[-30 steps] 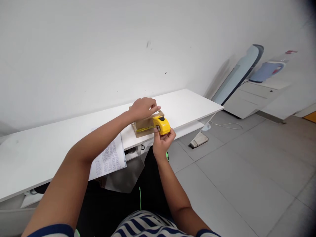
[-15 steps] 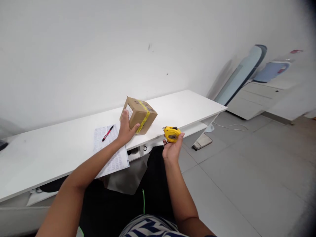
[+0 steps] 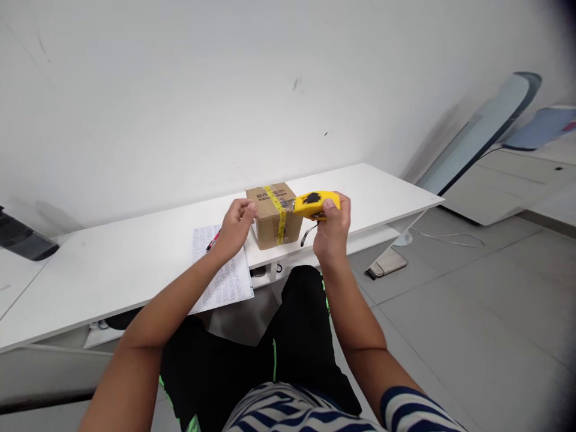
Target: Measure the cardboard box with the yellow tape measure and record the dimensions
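Note:
A small brown cardboard box [image 3: 267, 229] with yellow printed tape round it sits flat on the white bench [image 3: 135, 255]. My right hand [image 3: 333, 231] grips a yellow tape measure [image 3: 317, 204], whose front end with the metal tip reaches over the box's right side. A dark wrist strap hangs below the case. At the box's left edge is my left hand [image 3: 236, 228], fingers curled and thumb close to the forefinger, with nothing visible between them. Whether it touches the box I cannot tell.
Sheets of written paper [image 3: 227, 282] overhang the bench's front edge, with a red and black pen [image 3: 212, 241] partly behind my left hand. A dark object [image 3: 27, 234] stands at the far left. To the right, an ironing board [image 3: 481, 132] leans against the wall.
The box, tilted before, now rests flat. My left hand has let go and curled its fingers beside it. My right hand has raised and turned the tape measure toward the box.

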Demonstrator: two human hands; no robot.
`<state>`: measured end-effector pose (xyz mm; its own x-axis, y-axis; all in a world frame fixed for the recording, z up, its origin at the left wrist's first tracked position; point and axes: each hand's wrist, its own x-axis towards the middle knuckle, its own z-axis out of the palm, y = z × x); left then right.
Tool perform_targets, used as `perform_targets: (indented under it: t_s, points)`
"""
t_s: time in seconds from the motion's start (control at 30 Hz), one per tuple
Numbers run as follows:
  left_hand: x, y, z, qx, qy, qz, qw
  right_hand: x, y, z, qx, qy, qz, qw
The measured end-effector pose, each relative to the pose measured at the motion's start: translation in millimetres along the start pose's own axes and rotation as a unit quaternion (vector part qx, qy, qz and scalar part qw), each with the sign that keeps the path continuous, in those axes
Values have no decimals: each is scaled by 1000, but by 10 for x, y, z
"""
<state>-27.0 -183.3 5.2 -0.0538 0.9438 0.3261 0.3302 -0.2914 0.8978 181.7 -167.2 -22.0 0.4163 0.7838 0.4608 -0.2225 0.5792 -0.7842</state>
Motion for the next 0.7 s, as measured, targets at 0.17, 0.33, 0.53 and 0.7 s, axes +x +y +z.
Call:
perform_targets:
  t_s: [0.17,0.33,0.53,0.7]
  points:
    - [61,557,11,-108,-203,-85,970,-28,-124,196,-36,-160,-50,985]
    - [167,459,24,-84,-150,-92,981,286,35,227,-68,-193,-15,979]
    - [533,-3,-223,-34,-34,-144,988,1093,448,-182,-144,-98,31,984]
    - [644,-294,-227,65,-54,-189,978,1312,651,-303,-166,-71,54,982]
